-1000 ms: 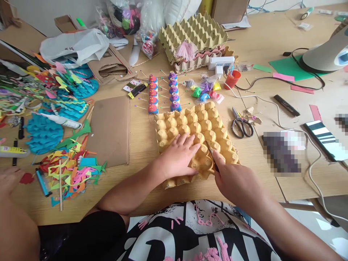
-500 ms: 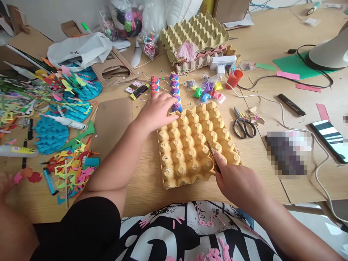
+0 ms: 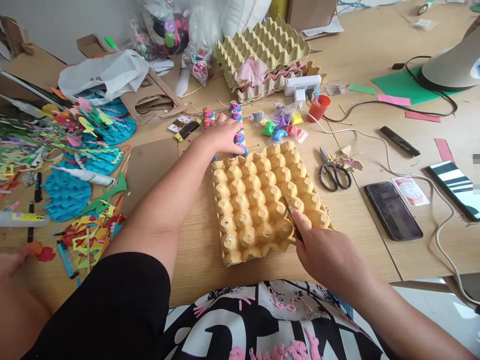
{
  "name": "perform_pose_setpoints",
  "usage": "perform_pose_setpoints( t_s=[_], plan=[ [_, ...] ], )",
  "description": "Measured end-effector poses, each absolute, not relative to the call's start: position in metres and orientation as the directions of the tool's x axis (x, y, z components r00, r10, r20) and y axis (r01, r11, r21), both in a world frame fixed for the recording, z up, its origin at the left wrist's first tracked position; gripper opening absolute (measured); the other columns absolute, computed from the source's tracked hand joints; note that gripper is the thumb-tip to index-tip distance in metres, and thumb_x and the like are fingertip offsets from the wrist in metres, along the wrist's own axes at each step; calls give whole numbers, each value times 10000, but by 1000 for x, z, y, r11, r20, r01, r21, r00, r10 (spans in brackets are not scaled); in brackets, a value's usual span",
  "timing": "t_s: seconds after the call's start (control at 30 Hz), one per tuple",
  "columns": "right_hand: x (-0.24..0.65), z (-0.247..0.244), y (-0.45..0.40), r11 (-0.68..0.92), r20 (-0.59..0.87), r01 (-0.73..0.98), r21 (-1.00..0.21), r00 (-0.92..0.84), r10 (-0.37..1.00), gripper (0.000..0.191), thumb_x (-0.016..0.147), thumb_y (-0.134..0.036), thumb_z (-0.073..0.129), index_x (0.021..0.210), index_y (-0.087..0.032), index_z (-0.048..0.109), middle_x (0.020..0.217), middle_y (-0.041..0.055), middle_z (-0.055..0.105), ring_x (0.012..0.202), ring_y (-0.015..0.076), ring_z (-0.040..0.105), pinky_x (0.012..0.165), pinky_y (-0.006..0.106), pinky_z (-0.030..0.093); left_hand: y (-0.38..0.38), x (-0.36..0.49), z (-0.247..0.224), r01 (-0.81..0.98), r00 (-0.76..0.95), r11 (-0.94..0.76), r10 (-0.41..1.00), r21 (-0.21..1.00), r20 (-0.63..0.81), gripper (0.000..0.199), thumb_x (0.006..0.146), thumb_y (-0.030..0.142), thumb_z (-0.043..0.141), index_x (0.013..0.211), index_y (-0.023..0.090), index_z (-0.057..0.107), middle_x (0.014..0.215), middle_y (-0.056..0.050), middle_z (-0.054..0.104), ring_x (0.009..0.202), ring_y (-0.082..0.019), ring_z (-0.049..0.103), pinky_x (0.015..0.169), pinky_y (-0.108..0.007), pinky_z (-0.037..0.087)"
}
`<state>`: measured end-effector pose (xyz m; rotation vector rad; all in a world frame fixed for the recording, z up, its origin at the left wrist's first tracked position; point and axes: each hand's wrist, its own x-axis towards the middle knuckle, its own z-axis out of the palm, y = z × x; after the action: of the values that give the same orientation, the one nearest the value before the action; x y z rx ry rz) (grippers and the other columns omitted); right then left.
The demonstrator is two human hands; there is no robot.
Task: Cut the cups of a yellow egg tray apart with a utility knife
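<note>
My left hand (image 3: 221, 134) is stretched out past the far edge of the yellow egg tray (image 3: 245, 202), fingers spread. It hovers over or touches painted egg-cup strips; I cannot tell which. The purple-and-blue strip (image 3: 239, 137) shows by my thumb and fingertips, and the red strip (image 3: 207, 114) is partly hidden behind the hand. My right hand (image 3: 322, 250) is closed around a thin, dark, blade-like tool (image 3: 289, 210), its tip lying over the tray's right part. The tray rests upside down with its bumps upward.
Scissors (image 3: 335, 172) and a phone (image 3: 393, 210) lie on the right. Beyond are bagged coloured clay (image 3: 279, 132), a red cup (image 3: 318, 107) and stacked egg trays (image 3: 262, 45). Paper scraps (image 3: 90, 235) cover the left, where another person's hand (image 3: 13, 260) holds red paper shapes.
My left hand has moved farther forward and right, over the painted strips. My right hand keeps the tool at nearly the same place on the tray. The view has shifted slightly.
</note>
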<state>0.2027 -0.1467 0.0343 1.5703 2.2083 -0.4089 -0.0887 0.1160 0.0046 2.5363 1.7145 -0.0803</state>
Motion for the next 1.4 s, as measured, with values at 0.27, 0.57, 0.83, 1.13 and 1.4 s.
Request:
perform_pose_setpoints(
  t_s=[0.27,0.57,0.83,1.13,1.4],
  plan=[
    [203,36,-147,322,-503,947,-9,-283,817,711,1014,-215,452,1692,-47,323,774,62,791,692,272,760,523,388,257,125,-85,2,927,375,-373,918,39,-128,630,677,489,862,1262,298,727,1349,-105,675,1367,-448,462,1119,-604,408],
    [202,38,-145,329,-493,944,-15,-293,819,679,1029,-225,455,1679,-56,353,753,58,783,704,267,765,527,380,243,124,-91,-1,922,383,-386,919,-18,-91,620,695,481,843,1269,273,733,1351,-110,697,1312,-434,500,1084,-582,451],
    [207,25,-147,339,-456,940,-39,-318,831,705,1005,-247,415,1680,-59,331,709,61,747,646,289,732,522,338,351,121,-94,8,932,341,-356,925,-67,-169,625,759,525,796,1340,318,692,1413,-60,667,1380,-419,481,1129,-535,426],
    [207,25,-147,324,-476,945,-50,-307,824,724,1015,-279,438,1705,-116,295,717,66,730,652,278,732,550,309,387,118,-99,11,938,325,-341,927,-59,-187,706,763,599,797,1391,304,667,1454,-79,646,1400,-446,459,1163,-587,367],
    [209,21,-148,345,-446,937,-53,-331,831,706,1011,-271,419,1701,-154,322,699,61,726,619,260,717,535,293,391,119,-101,7,933,342,-355,928,-64,-148,729,771,632,799,1394,282,656,1427,-77,652,1390,-438,472,1180,-603,338]
  ],
)
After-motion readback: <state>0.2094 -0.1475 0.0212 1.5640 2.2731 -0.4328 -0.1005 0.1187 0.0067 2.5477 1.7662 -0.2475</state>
